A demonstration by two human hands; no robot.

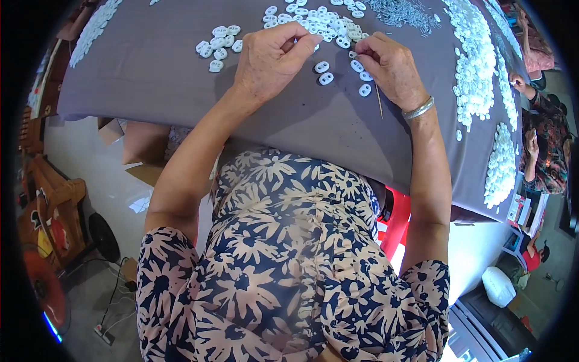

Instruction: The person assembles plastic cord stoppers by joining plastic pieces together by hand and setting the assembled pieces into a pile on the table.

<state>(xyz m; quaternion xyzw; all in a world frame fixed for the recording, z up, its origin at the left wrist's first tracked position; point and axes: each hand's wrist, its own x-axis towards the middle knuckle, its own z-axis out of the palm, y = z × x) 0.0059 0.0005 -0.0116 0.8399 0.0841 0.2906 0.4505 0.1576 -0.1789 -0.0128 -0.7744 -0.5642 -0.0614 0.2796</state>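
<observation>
My left hand (271, 60) is closed in a pinch above the grey cloth, beside the main heap of white two-holed oval pieces (325, 23), which look like plastic cord locks. Whatever sits between its fingertips is too small to make out. My right hand (392, 67), a silver bangle at its wrist, is closed too, and a thin wooden stick (379, 101) juts out below its palm. By its fingertips lie a few white ovals (357, 66). Two more ovals (325, 78) rest between my hands. A small group of them (220, 45) lies left of my left hand.
A pile of small grey springs (401, 13) lies at the far side of the cloth-covered table (271, 120). Large heaps of white pieces (473, 72) spread along the right. Other people (546, 139) sit beyond the right edge. A cardboard box (143, 142) stands on the floor at left.
</observation>
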